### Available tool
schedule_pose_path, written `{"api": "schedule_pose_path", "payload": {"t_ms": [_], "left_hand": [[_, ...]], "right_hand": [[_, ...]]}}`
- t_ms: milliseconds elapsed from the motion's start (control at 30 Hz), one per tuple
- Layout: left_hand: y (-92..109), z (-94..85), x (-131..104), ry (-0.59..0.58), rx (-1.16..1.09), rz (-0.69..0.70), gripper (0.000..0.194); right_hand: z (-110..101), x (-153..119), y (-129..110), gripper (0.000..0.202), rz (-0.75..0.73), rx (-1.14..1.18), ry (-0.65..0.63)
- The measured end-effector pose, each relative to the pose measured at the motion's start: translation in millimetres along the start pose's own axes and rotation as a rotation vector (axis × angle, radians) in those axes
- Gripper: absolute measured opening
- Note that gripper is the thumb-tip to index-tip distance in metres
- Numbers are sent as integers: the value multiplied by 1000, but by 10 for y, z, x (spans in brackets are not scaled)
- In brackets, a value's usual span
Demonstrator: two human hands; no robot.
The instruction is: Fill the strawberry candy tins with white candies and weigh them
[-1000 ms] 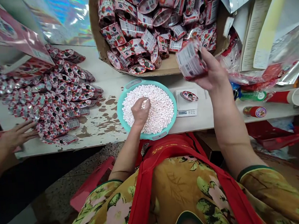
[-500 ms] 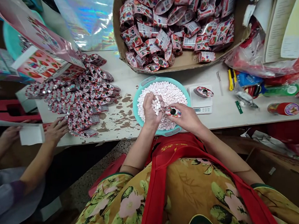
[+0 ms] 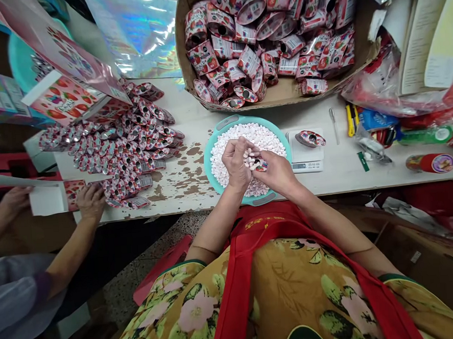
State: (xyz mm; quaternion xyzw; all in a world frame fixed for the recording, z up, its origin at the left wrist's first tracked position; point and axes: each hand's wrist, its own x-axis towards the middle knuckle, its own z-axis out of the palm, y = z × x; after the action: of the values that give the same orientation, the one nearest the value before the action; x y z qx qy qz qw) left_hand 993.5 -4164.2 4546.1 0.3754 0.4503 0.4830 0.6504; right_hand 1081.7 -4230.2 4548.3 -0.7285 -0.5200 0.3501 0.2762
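A turquoise basin point(image 3: 209, 160) full of small white candies point(image 3: 262, 131) stands at the table's front edge. Over it my left hand point(image 3: 237, 163) is curled round some candies, tilted against the opening of a small strawberry-print container point(image 3: 261, 165). My right hand point(image 3: 275, 170) grips that container, its fingers partly hiding it. Candies show between the two hands, at the container's top. Just right of the basin, another such container point(image 3: 310, 139) lies on a white scale point(image 3: 306, 157).
A cardboard box point(image 3: 245, 105) of printed containers stands behind the basin. Many upright containers point(image 3: 125, 145) crowd the table's left part, beside a co-worker's hand point(image 3: 91, 201) and a strawberry-print carton point(image 3: 63, 100). A cutter point(image 3: 350, 120), bags and a red jar point(image 3: 429, 164) lie right.
My left hand has turned over and moved right, bringing its candies onto the container's opening. The co-worker's hand has shifted slightly, showing more of a strawberry-print carton.
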Motion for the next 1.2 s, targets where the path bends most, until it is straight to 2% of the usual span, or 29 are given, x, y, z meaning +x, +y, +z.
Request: {"api": "schedule_pose_path", "payload": {"t_ms": [133,267,500,800,1000,1200], "left_hand": [[-49,79,25,8,25,1,51],[-51,203,23,-14,26,-52,52],[-14,361,-30,-57,25,-112,47],[43,396,-89,-109,68,-109,40],[18,366,-161,-252,47,-69,39],[19,366,-113,-192,-39,-84,36]], "right_hand": [[-34,2,32,32,25,-31,7],[-87,-29,93,31,39,-2,67],[-158,-88,174,30,75,73,108],[-134,-127,242,25,57,185,148],[-65,-133,305,21,-4,300,192],[63,-157,435,34,-72,455,257]]}}
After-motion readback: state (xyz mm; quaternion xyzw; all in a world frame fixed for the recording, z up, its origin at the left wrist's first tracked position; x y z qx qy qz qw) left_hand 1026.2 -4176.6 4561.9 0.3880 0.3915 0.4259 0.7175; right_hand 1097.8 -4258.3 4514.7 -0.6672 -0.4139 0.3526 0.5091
